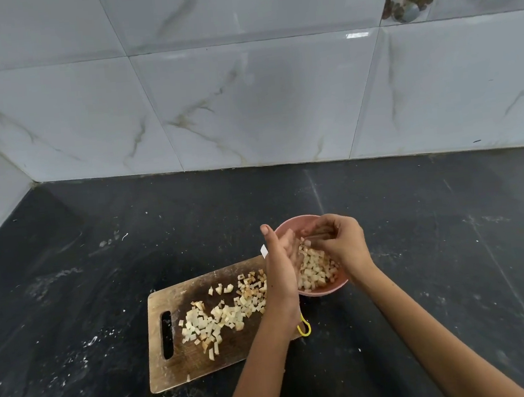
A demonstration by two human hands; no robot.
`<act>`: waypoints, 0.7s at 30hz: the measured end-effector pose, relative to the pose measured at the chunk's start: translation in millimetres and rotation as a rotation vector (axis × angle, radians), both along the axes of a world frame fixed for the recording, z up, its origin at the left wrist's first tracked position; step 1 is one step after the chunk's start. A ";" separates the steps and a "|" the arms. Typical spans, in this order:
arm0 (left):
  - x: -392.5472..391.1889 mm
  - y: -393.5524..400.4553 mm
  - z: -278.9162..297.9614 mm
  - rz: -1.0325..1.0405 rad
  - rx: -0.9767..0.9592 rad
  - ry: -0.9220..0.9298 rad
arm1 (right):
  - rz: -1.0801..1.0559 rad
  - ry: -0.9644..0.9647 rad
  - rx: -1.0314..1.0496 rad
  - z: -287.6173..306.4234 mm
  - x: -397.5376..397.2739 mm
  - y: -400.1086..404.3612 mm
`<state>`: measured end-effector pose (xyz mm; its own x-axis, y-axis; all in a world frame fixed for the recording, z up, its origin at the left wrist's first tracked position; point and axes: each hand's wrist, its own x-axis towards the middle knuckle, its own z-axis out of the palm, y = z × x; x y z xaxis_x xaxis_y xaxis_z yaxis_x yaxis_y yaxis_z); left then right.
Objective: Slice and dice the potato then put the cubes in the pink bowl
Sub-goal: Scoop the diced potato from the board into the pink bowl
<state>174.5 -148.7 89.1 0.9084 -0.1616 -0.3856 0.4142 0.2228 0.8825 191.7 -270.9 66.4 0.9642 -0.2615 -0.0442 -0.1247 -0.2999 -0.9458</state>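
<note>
The pink bowl (325,289) stands on the black counter just right of the wooden cutting board (187,364) and holds a heap of potato cubes (315,272). More potato cubes (215,322) lie scattered across the board. My left hand (281,261) is held edge-on over the bowl's left rim, fingers straight, palm facing right. My right hand (339,242) hovers above the bowl with its fingers curled loosely downward, brushing against the left palm. A few cubes fall from between the hands.
A yellow loop (305,327), part of a tool hidden under my left forearm, pokes out at the board's right edge. A white tiled wall (244,103) closes the back and left. Black counter (453,243) stretches to the right, dusted with white specks.
</note>
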 end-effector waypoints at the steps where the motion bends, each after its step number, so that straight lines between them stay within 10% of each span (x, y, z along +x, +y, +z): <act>1: 1.8 2.2 -0.5 -0.006 -0.009 0.021 | -0.005 0.031 -0.023 1.1 1.2 -0.2; 9: 6.7 11.4 0.9 -0.025 -0.029 0.093 | -0.068 0.329 0.464 15.7 11.1 3.7; 21: 0.8 15.6 10.8 -0.042 0.196 -0.026 | 0.075 -0.002 -0.745 8.2 -4.5 -0.6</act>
